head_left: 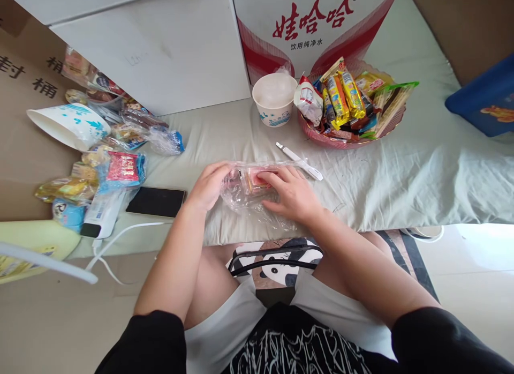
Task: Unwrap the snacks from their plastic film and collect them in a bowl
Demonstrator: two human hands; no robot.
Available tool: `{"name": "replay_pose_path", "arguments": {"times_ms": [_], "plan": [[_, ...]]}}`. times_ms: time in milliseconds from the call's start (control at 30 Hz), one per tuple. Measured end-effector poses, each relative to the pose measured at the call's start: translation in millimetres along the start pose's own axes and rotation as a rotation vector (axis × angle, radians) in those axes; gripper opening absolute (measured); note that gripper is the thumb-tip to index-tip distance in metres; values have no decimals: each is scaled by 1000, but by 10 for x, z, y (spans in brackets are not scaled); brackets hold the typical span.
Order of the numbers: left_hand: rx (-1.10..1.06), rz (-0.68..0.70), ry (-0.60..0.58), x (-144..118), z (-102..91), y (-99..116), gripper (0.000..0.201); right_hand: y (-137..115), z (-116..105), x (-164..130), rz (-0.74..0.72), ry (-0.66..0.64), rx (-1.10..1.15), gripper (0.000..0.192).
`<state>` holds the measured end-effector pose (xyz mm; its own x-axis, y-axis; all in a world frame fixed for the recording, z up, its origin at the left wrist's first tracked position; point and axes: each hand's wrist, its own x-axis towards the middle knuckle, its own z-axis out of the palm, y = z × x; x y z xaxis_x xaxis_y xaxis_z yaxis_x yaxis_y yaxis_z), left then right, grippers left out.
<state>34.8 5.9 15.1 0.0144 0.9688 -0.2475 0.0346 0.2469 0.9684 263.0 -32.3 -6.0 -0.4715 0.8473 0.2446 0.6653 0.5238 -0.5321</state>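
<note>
A clear plastic bag point(236, 198) lies near the front edge of the cloth-covered surface, with a small pink-labelled packet point(256, 179) inside it. My left hand point(209, 185) grips the bag's left end, its fingertips partly out of sight behind the plastic. Over the packet and the bag's right side rests my right hand point(292, 194), fingers spread and touching them from above. Just beyond that hand lies a white utility knife point(300, 162), slanting down to the right. Whether the bag is sealed, I cannot tell.
A paper bucket point(274, 101) and a pink basket of snacks point(345, 141) stand behind my hands, before a white carton point(305, 20). To the left are a phone point(156, 202), a power strip point(103, 213), a tipped paper bucket point(70, 125) and several snack packets point(122, 167).
</note>
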Motion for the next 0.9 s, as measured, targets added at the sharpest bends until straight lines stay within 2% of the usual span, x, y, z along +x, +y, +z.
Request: {"name": "replay_pose_path", "arguments": {"times_ms": [67,200,367,533,667,733,900], "plan": [[-175,-130,-70,-23,5,31,27,7,2,-7,11,0,4,56],[-345,-220,-104,-43,31,75,30,30,62,-1,47,79,40,60],[-392,-207,-99,-27,109,83,23,111,102,34,70,203,197,66],[-463,-210,-199,-12,220,53,25,214,56,73,121,168,376,68],[-491,-253,-264,-7,241,30,31,277,49,104,154,171,426,71],[-504,-262,-227,1,211,42,31,302,51,116,158,181,422,70],[-573,-332,19,32,139,141,35,347,65,139,168,205,567,68]]}}
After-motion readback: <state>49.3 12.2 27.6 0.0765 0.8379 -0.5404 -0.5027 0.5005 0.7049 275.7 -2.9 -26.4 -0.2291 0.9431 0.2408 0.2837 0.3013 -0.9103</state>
